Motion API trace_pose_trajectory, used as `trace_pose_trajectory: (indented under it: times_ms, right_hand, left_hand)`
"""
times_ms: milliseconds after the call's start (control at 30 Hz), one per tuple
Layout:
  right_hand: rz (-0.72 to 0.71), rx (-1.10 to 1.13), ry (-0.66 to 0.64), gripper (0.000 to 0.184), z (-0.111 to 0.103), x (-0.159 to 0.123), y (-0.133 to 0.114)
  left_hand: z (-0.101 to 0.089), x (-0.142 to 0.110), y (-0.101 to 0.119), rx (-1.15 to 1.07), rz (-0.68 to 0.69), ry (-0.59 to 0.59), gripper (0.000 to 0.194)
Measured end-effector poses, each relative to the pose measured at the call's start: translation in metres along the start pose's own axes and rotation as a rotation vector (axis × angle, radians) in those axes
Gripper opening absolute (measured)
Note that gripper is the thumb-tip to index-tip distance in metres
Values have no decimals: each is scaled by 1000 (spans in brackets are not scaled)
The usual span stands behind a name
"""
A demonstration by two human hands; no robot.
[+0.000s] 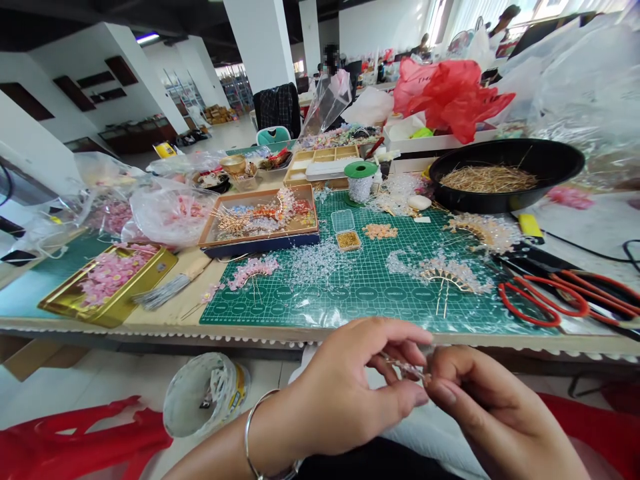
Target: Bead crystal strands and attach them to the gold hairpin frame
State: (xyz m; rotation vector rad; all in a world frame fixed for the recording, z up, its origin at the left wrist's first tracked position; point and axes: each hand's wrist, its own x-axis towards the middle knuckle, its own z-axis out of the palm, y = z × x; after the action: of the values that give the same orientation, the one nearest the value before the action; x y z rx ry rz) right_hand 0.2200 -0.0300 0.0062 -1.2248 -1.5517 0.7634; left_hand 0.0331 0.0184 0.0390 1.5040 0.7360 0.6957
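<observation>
My left hand [345, 393] and my right hand [493, 417] meet over my lap, below the table's front edge. Both pinch a small beaded wire piece [407, 368] between thumbs and fingertips; its far end is hidden by my fingers. A silver bangle [250, 427] circles my left wrist. On the green cutting mat [360, 283] above lie a gold beaded hair comb [447, 277], another beaded comb [483, 230], a pink beaded piece [253, 270] and scattered clear beads [315, 263].
Red-handled scissors [543, 303] lie at the mat's right. A black bowl of gold pins [505, 175], a tray of finished ornaments [260, 220], a gold tin of pink flowers [113, 280] and a green wire spool [360, 180] stand on the table. A bin [205, 393] stands below left. People work far back.
</observation>
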Motion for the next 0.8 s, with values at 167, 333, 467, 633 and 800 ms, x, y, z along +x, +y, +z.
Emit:
trace_pose_trajectory:
  times_ms: [167,333,467,633,800]
  right_hand:
    - [-190,-39,79,7,-1,-7,11]
    - [-328,-60,27,15,-3,-5,13]
    - [-369,-126,-2,14,-7,0,5]
    - [-394,-303,-57,26,-15,4,-2]
    - [-410,-280,-35,15,-13,-1,1]
  left_hand:
    - [8,5,-17,-769,-197,18,55]
    - [15,10,-24,-912,-300,19,49]
    - [20,7,-23,-912,-400,5,45]
    - [22,4,-19,-934,-458,17,48]
    - [24,2,-14,-905,-400,129,41]
